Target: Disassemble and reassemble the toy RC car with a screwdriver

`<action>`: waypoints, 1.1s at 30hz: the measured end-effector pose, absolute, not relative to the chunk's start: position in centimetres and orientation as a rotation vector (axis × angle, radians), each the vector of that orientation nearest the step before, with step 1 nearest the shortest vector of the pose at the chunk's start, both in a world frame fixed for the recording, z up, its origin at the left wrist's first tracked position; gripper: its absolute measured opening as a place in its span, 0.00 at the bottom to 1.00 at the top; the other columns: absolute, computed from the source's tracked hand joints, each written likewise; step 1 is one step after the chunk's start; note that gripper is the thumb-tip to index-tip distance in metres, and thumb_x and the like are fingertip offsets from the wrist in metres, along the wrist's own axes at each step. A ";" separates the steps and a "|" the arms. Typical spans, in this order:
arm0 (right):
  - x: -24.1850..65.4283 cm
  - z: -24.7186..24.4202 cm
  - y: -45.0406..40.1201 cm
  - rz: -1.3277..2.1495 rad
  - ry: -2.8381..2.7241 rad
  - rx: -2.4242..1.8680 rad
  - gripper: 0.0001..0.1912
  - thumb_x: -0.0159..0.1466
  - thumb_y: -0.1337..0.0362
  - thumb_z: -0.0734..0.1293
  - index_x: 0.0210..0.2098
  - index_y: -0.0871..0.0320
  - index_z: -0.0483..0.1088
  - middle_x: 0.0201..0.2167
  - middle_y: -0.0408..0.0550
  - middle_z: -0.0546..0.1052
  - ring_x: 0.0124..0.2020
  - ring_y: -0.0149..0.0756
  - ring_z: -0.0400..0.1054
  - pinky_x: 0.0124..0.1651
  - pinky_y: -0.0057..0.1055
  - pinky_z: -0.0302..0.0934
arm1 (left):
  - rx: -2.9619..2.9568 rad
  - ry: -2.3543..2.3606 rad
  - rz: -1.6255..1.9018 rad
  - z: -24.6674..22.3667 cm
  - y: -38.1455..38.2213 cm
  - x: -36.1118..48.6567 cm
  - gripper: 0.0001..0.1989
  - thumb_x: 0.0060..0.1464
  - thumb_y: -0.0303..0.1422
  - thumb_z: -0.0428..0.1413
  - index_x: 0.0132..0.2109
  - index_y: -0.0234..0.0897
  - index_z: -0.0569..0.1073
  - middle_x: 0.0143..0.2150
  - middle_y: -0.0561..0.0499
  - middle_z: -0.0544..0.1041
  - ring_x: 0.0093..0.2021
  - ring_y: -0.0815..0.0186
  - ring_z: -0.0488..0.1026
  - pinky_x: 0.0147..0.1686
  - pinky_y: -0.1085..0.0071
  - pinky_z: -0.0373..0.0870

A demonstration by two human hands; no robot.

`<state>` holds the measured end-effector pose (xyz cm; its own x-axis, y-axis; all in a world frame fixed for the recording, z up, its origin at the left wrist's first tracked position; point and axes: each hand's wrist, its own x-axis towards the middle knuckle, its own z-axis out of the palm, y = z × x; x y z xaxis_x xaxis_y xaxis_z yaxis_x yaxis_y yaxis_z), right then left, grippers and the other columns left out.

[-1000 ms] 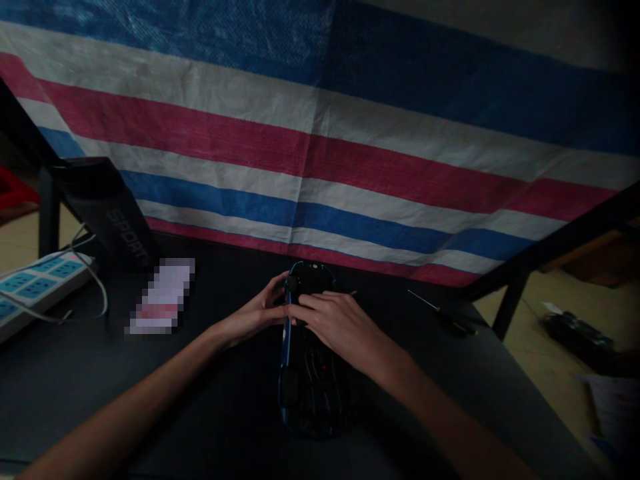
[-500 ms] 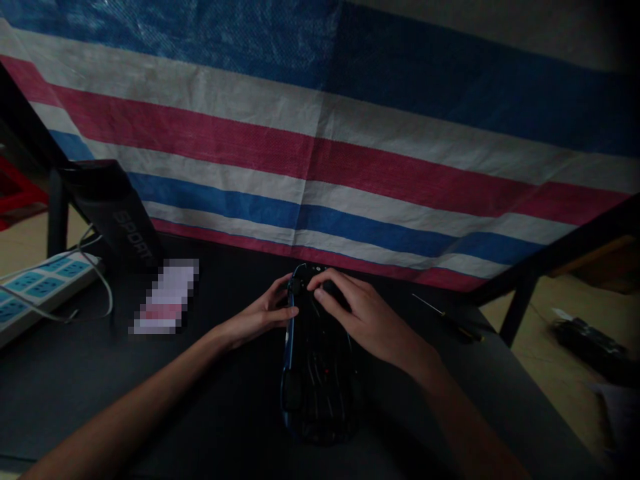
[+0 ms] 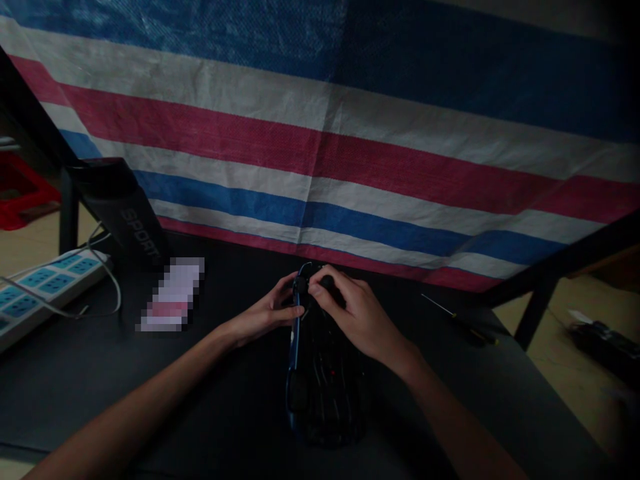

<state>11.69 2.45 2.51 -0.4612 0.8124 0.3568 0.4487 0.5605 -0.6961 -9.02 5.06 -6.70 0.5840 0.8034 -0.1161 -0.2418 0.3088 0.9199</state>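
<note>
Well, in the head view I see the blue-edged toy car (image 3: 325,400) on the dark table (image 3: 225,400). The left hand (image 3: 273,310) clamps its far left edge; the right hand (image 3: 360,307) curls closed round a dark round thing (image 3: 327,282), perhaps a tool handle. I judge this fine work, calling for steadiness. Shadow and knuckles hide the contact point.

Dim, murky light, with the upturned toy car (image 3: 326,400) sunk in near-black.
Beyond the car, the striped sheet (image 3: 240,130) catches a soft sheen at upper left and darkens toward the right; the tabletop (image 3: 225,417) around the car is deep shadow, its underside detail mostly lost. Coarse pixelation masks a pale patch (image 3: 175,290) left of the car; far right of it, floor clutter (image 3: 607,347) blurs and the upper corner blackens.
</note>
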 end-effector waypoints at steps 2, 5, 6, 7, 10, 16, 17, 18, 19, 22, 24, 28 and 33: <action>11.6 2.5 2.3 0.687 -2.145 -0.999 0.07 0.75 0.59 0.62 0.43 0.53 0.70 0.38 0.42 0.78 0.42 0.35 0.72 0.47 0.34 0.63 | 1.039 0.649 0.762 -6.7 5.0 -9.0 0.44 0.58 0.33 0.66 0.74 0.53 0.53 0.74 0.42 0.61 0.70 0.49 0.63 0.65 0.49 0.63; 11.5 2.6 2.1 0.643 -2.209 -0.994 0.07 0.75 0.59 0.62 0.42 0.53 0.70 0.37 0.43 0.78 0.42 0.36 0.72 0.47 0.35 0.63 | 1.036 0.644 0.766 -6.7 5.0 -9.0 0.45 0.58 0.33 0.66 0.75 0.52 0.52 0.73 0.41 0.62 0.70 0.48 0.64 0.65 0.49 0.63; 11.5 2.6 2.0 0.614 -2.232 -0.977 0.07 0.75 0.60 0.63 0.42 0.53 0.70 0.37 0.43 0.78 0.42 0.36 0.72 0.47 0.35 0.64 | 1.033 0.639 0.763 -6.8 5.0 -9.0 0.45 0.58 0.33 0.67 0.75 0.52 0.52 0.73 0.41 0.62 0.70 0.48 0.64 0.65 0.49 0.63; 11.5 2.7 1.9 0.582 -2.257 -0.947 0.06 0.74 0.61 0.63 0.43 0.53 0.71 0.38 0.43 0.78 0.43 0.36 0.72 0.48 0.35 0.64 | 1.031 0.633 0.763 -6.8 5.0 -9.0 0.46 0.58 0.33 0.67 0.75 0.52 0.52 0.73 0.41 0.62 0.70 0.48 0.64 0.65 0.49 0.63; 11.5 2.5 1.8 0.440 -2.317 -0.844 0.06 0.73 0.63 0.64 0.49 0.52 0.71 0.45 0.43 0.80 0.46 0.35 0.73 0.52 0.35 0.64 | 1.037 0.619 0.778 -7.2 5.1 -9.0 0.46 0.57 0.32 0.67 0.75 0.52 0.52 0.74 0.40 0.61 0.71 0.47 0.63 0.65 0.49 0.64; 11.4 2.2 1.5 0.036 -2.345 -0.854 0.07 0.74 0.62 0.62 0.49 0.54 0.70 0.37 0.45 0.82 0.36 0.36 0.75 0.44 0.38 0.62 | 1.081 0.566 0.789 -7.2 5.2 -9.1 0.45 0.59 0.33 0.66 0.75 0.52 0.52 0.74 0.40 0.60 0.71 0.46 0.61 0.66 0.47 0.62; 11.4 2.4 1.4 0.061 -2.350 -0.873 0.07 0.74 0.63 0.62 0.48 0.55 0.70 0.39 0.46 0.82 0.38 0.38 0.75 0.46 0.38 0.63 | 1.095 0.562 0.787 -7.1 5.2 -9.0 0.44 0.59 0.33 0.66 0.75 0.52 0.53 0.74 0.40 0.60 0.72 0.45 0.60 0.67 0.46 0.61; 11.4 2.7 1.2 0.110 -2.355 -0.889 0.07 0.72 0.65 0.61 0.49 0.55 0.69 0.42 0.47 0.81 0.41 0.39 0.75 0.48 0.39 0.63 | 1.108 0.562 0.782 -7.0 5.2 -9.0 0.43 0.59 0.34 0.66 0.75 0.50 0.54 0.74 0.39 0.59 0.73 0.44 0.59 0.67 0.45 0.60; 11.5 3.0 1.1 0.169 -2.362 -0.897 0.09 0.71 0.67 0.61 0.50 0.55 0.68 0.44 0.48 0.81 0.45 0.40 0.74 0.51 0.39 0.63 | 1.117 0.564 0.777 -6.9 5.2 -9.0 0.42 0.60 0.35 0.65 0.74 0.49 0.55 0.74 0.39 0.59 0.73 0.44 0.57 0.68 0.44 0.59; 11.5 3.8 0.9 0.240 -2.390 -0.913 0.09 0.72 0.67 0.62 0.51 0.54 0.67 0.47 0.48 0.80 0.48 0.39 0.73 0.54 0.38 0.63 | 1.111 0.566 0.777 -6.7 5.1 -9.0 0.42 0.59 0.36 0.66 0.74 0.49 0.56 0.74 0.39 0.59 0.74 0.43 0.57 0.68 0.44 0.59; 11.5 3.9 0.9 0.172 -2.409 -1.002 0.07 0.75 0.62 0.60 0.48 0.53 0.68 0.42 0.47 0.81 0.42 0.39 0.74 0.51 0.39 0.63 | 1.085 0.576 0.781 -6.8 5.1 -9.0 0.44 0.59 0.35 0.66 0.75 0.52 0.54 0.74 0.40 0.60 0.73 0.44 0.59 0.68 0.45 0.60; 11.5 4.0 0.8 0.184 -2.408 -1.116 0.10 0.76 0.62 0.57 0.48 0.54 0.68 0.41 0.48 0.81 0.41 0.40 0.75 0.48 0.39 0.63 | 1.088 0.588 0.766 -6.9 5.2 -8.9 0.42 0.60 0.35 0.65 0.75 0.51 0.54 0.74 0.40 0.60 0.73 0.45 0.59 0.68 0.45 0.60; 11.7 4.0 0.9 0.158 -2.461 -0.991 0.09 0.76 0.61 0.60 0.50 0.54 0.70 0.44 0.47 0.81 0.46 0.40 0.74 0.51 0.38 0.63 | 1.097 0.593 0.771 -7.2 5.3 -9.0 0.45 0.59 0.35 0.67 0.75 0.52 0.52 0.74 0.41 0.59 0.73 0.45 0.59 0.68 0.45 0.60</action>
<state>11.72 0.93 3.99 -0.6232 0.6785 0.3890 0.6233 0.7313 -0.2770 -9.01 5.33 -7.19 0.6056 0.7942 -0.0498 -0.2524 0.2510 0.9345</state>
